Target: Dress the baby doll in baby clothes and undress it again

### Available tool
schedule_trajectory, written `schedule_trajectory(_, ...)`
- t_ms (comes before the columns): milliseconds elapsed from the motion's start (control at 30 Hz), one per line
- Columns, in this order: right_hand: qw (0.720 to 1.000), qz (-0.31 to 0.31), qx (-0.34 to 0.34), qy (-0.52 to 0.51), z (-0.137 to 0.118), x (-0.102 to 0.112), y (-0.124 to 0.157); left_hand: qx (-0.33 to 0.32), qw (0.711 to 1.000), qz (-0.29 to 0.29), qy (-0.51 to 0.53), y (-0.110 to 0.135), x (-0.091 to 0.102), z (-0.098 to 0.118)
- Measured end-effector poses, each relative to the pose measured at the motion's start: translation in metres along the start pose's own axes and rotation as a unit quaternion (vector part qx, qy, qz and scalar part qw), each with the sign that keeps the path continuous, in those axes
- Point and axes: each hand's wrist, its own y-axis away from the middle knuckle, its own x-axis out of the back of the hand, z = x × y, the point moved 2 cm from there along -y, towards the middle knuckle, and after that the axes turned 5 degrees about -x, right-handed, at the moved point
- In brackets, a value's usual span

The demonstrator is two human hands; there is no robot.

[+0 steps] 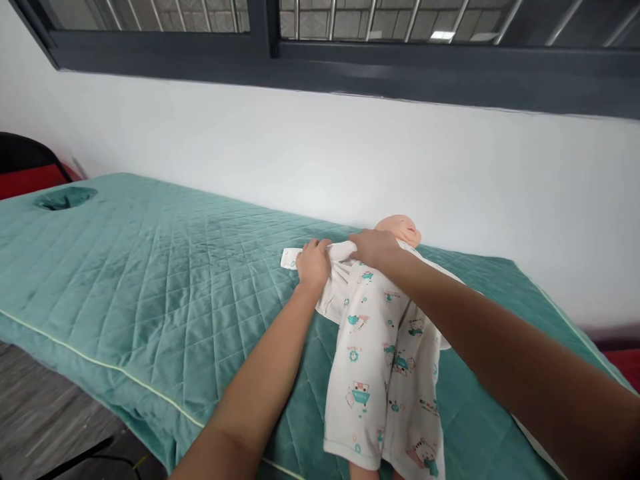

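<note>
A baby doll point(403, 230) lies on its back on a green quilted bed point(150, 280), head toward the wall. It wears a white printed romper point(385, 360) with small cartoon patterns. My left hand point(314, 263) is closed around the romper's sleeve point(290, 258), which stretches out to the left. My right hand point(375, 248) grips the cloth at the doll's shoulder, just below the head. The two hands sit close together on the same sleeve. The doll's legs point toward me inside the trouser legs.
The bed has a face hole point(65, 198) at its far left end. A white wall point(350, 153) runs right behind the bed under a dark window frame point(320, 60). Wooden floor point(40, 420) shows at lower left, red furniture point(30, 179) at far left.
</note>
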Motion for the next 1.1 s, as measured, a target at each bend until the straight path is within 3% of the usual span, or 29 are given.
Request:
schedule_trajectory(400,0.998,0.019,-0.060,-0.009,0.033,0.019,0.018,0.012,0.998,-0.047,-0.051,0.004,-0.004,-0.001)
schedule_trajectory(533,0.998,0.033,-0.042,-0.023,0.024,0.011,0.013,0.006,0.995,-0.005,-0.100,0.004,-0.003,0.005)
schedule_trajectory(633,0.998,0.041,-0.029,-0.037,0.008,0.001,0.006,-0.055,0.989,0.029,-0.137,0.003,-0.006,0.015)
schedule_trajectory(800,0.995,0.065,-0.011,-0.072,-0.003,-0.011,0.011,-0.174,0.974,-0.016,-0.142,-0.002,-0.020,0.029)
schedule_trajectory(900,0.978,0.138,-0.033,-0.156,0.019,-0.022,0.034,-0.160,0.977,-0.023,-0.142,-0.006,-0.023,0.028)
schedule_trajectory(1033,0.907,0.265,-0.117,-0.304,0.072,-0.056,0.075,-0.115,0.983,-0.026,-0.140,-0.010,-0.021,0.023)
schedule_trajectory(1100,0.888,0.289,-0.169,-0.316,0.096,-0.079,0.090,-0.095,0.985,-0.035,-0.141,-0.011,-0.019,0.019)
